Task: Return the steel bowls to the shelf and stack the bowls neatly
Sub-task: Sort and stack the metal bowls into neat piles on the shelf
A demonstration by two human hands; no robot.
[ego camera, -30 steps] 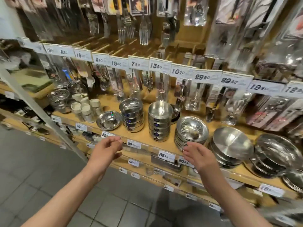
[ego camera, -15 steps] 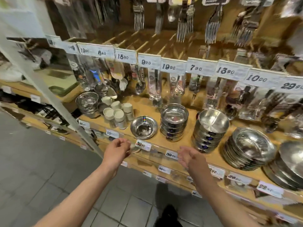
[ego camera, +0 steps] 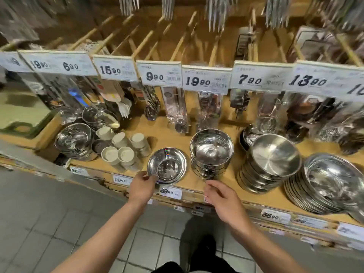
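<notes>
A single shallow steel bowl [ego camera: 167, 166] sits near the front of the wooden shelf [ego camera: 189, 184]. My left hand [ego camera: 141, 187] is at its near-left rim, thumb and fingertips pinching the edge. Right of it stands a stack of deeper steel bowls [ego camera: 211, 152]. My right hand [ego camera: 223, 200] hovers just in front of that stack, fingers loosely curled, holding nothing. Further right is a stack of wider steel bowls [ego camera: 272, 164], its top bowl tilted.
A pile of steel plates [ego camera: 332, 186] fills the right end. Cream cups [ego camera: 123, 149] and more steel bowls [ego camera: 73, 141] stand at the left. Packaged cutlery [ego camera: 175, 107] hangs behind under price tags [ego camera: 205, 81]. Grey floor tiles [ego camera: 49, 213] lie below.
The view has shifted closer and left. My left hand has reached forward to the single bowl's rim. My right hand has moved up to the front of the deep-bowl stack.
</notes>
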